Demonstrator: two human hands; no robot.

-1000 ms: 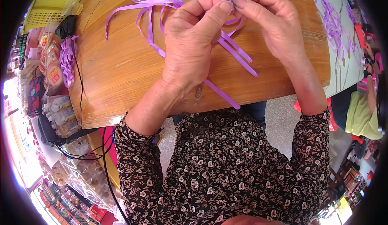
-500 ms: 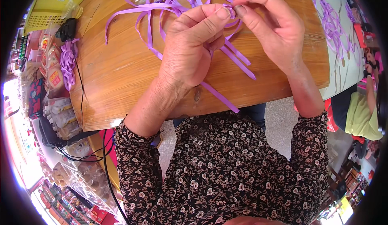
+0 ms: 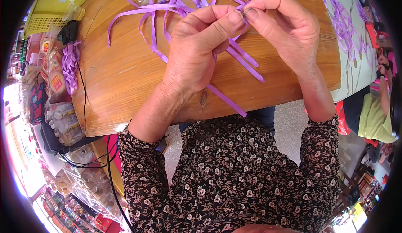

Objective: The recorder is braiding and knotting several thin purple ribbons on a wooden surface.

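Note:
Both hands meet over the far part of the wooden table (image 3: 138, 90), pinching a purple ribbon (image 3: 228, 100). My left hand (image 3: 197, 44) is closed, thumb against forefinger, and a tail of ribbon runs out below it toward the near edge. Close against it, my right hand (image 3: 284, 27) pinches the same ribbon between thumb and forefinger. A small twisted or knotted bit of ribbon shows between the fingertips, mostly hidden by them. Behind and under the hands lies a loose tangle of purple ribbons (image 3: 153, 9), with some ends reaching toward me.
A bundle of purple ribbon (image 3: 70, 67) hangs at the table's left edge, near a black cable (image 3: 85, 90). A yellow basket (image 3: 39, 21) stands at the far left. More ribbons (image 3: 341, 23) lie on a white table (image 3: 364, 71) at right; a person in yellow-green (image 3: 374, 117) is beside it.
My right fingertips have come down and closed on the ribbon beside my left thumb. The left hand has shifted only slightly; the ribbon loop between them looks smaller.

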